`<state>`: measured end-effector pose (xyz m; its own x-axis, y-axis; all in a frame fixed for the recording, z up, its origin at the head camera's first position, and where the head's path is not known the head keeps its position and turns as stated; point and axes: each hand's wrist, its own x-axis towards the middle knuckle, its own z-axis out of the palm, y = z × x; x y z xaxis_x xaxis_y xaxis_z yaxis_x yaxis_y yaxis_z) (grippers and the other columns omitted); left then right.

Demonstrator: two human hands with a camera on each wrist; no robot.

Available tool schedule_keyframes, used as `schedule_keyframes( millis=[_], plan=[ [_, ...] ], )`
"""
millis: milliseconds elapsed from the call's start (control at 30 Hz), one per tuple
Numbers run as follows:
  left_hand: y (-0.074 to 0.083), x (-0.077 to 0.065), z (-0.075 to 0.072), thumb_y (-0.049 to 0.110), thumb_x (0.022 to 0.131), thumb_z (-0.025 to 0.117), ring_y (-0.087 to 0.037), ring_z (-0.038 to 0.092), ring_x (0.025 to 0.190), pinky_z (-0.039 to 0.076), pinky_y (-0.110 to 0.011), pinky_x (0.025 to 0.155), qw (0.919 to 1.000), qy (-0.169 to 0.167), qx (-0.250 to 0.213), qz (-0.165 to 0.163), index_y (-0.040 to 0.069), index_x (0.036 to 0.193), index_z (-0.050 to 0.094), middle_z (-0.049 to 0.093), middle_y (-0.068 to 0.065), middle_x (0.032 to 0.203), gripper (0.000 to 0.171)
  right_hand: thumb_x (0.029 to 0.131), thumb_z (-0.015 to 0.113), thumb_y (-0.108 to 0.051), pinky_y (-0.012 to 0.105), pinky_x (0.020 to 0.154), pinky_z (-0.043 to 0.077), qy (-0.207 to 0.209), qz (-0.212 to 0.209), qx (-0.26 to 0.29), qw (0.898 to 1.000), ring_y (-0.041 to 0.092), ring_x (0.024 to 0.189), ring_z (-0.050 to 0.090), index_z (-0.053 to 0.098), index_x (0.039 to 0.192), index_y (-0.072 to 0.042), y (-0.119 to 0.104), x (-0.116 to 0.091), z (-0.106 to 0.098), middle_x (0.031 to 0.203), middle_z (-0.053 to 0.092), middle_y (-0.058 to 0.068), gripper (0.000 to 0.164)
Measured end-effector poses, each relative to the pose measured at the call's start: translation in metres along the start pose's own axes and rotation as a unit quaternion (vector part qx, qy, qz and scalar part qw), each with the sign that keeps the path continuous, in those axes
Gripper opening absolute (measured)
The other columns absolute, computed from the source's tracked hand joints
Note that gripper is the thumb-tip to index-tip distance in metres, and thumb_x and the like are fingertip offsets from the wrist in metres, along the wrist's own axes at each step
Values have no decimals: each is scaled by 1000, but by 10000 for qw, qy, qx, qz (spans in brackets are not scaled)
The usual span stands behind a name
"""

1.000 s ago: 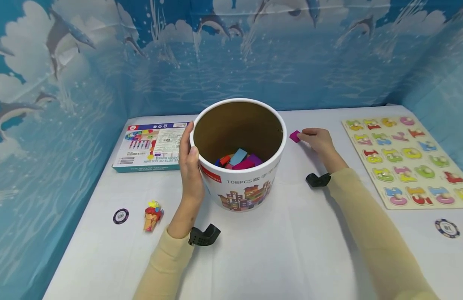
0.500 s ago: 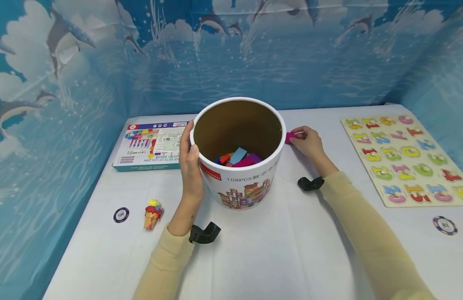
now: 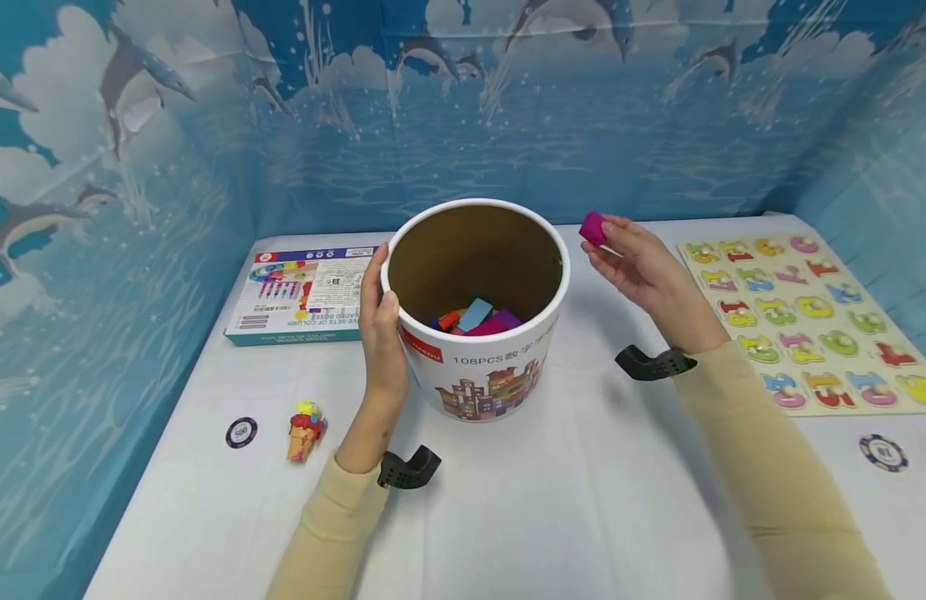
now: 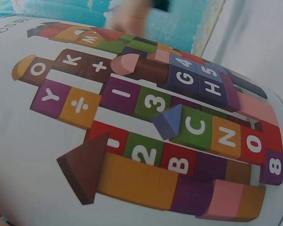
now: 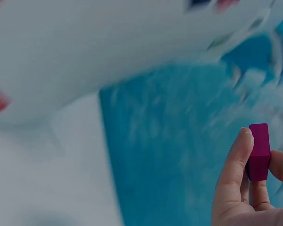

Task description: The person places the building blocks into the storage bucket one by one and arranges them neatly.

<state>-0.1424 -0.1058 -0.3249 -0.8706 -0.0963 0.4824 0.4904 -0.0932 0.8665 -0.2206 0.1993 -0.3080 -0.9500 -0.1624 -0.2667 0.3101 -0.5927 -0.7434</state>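
A white bucket printed with a block city stands mid-table, its top open toward me. Several coloured blocks lie at its bottom. My left hand holds the bucket's left side, thumb on the near wall and fingers along the rim. To the right of the rim, in the air, my right hand pinches a magenta block between thumb and fingertips. The right wrist view shows the same magenta block in the fingers. Only the bucket's printed wall fills most of the left wrist view.
A flat toy box lies behind the left hand. On the left are a poker chip and an ice-cream-cone toy. A number puzzle board lies at right, with another chip before it.
My right hand first slid the magenta block toward the bucket, then lifted it off the table, up beside the rim. The left hand stays on the bucket.
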Motion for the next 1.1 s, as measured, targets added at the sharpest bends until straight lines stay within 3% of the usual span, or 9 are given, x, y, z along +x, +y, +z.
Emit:
schedule_keyframes(
  millis=[133,300,500,633,733,933,1000,1100],
  plan=[
    [0,0,0,29,84,37,-24,30,123,33,-57,92,10000,-8,-2,17,23,138,28,32,2,137,54,82,59,-6,29,73,51,-685,-380,-108,9969,23,88,60,51,115,-8,-12,-21,41,119,47,10,34],
    [0,0,1,30,85,36,-24,30,124,33,-57,92,10000,-38,4,52,24,138,27,32,2,137,55,84,56,-5,28,72,52,-1526,-686,-704,9834,24,81,62,54,109,-3,-15,-36,84,110,52,13,25],
    [-1,-1,1,29,85,34,-24,30,124,32,-57,93,10000,-22,-16,51,24,138,28,32,4,138,53,83,58,-6,27,76,50,-1722,-751,-1913,9634,23,95,57,54,111,-3,-13,-37,114,115,48,13,28],
    [-1,-2,0,28,86,34,-23,29,124,30,-56,95,10000,1,-53,24,23,138,28,31,5,138,53,84,57,-7,28,80,49,-1756,-712,-2958,9363,26,104,51,52,117,-5,-9,-32,128,120,46,12,34],
    [-1,-2,-1,27,85,34,-23,29,125,30,-56,95,10000,-11,-65,3,22,139,27,30,5,138,54,86,55,-9,30,81,48,-1937,-770,-3977,8935,28,104,52,52,121,-7,-5,-28,135,118,49,11,35],
    [0,-2,-1,26,86,32,-23,29,124,30,-55,95,9999,-70,-100,-4,20,139,26,30,3,138,54,85,56,-10,33,80,49,-2291,-1183,-5553,7907,18,94,57,55,118,-11,4,-26,140,108,57,5,33],
    [0,-2,-1,26,86,33,-22,29,124,30,-55,95,9999,-78,-91,-4,21,139,26,30,3,139,54,85,57,-11,32,80,48,-2325,-1425,-6105,7436,15,94,56,57,116,-14,7,-26,140,107,58,1,31],
    [0,-1,-1,27,86,34,-21,29,124,30,-55,95,10000,-88,-40,-15,21,139,26,30,5,138,54,85,57,-11,32,80,47,-2418,-1787,-6901,6583,13,97,53,59,114,-16,12,-26,142,109,58,-2,29]
  ],
)
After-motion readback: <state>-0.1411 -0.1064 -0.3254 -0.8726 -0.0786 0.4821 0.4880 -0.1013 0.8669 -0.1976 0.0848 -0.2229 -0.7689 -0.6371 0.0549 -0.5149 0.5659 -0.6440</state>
